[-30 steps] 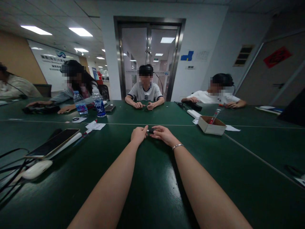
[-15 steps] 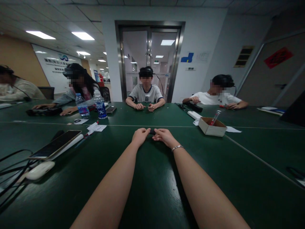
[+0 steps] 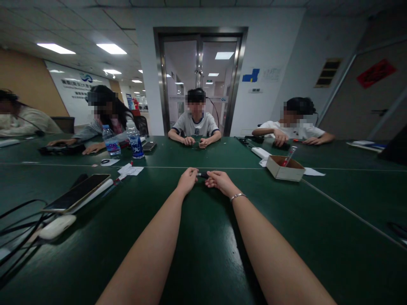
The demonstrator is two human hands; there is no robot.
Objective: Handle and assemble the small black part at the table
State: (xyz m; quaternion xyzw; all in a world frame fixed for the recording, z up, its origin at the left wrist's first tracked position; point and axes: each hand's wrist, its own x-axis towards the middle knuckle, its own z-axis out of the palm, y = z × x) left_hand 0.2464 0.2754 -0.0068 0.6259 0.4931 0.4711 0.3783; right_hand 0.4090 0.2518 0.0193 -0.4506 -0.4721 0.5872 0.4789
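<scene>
A small black stick with a pale, metal-looking end (image 3: 202, 175) is held just above the green table, too small to tell its exact kind. My right hand (image 3: 221, 183), with a silver bracelet at the wrist, pinches its dark right end between thumb and fingers. On the other side, my left hand (image 3: 188, 180) is closed in a pinch at the pale end. Its fingertips hide whatever lies between them. Both forearms reach forward over the table.
On the left lie a phone (image 3: 78, 192), a white rounded device (image 3: 57, 226) and black cables (image 3: 22, 231). Two water bottles (image 3: 136, 143) stand beyond. A small open box (image 3: 285, 170) with a tube sits right. Several people sit across the table (image 3: 203, 262).
My hands have drawn slightly apart, and a pale end of the black stick now shows between them. At the right, a co-worker's hand has moved inward along the table.
</scene>
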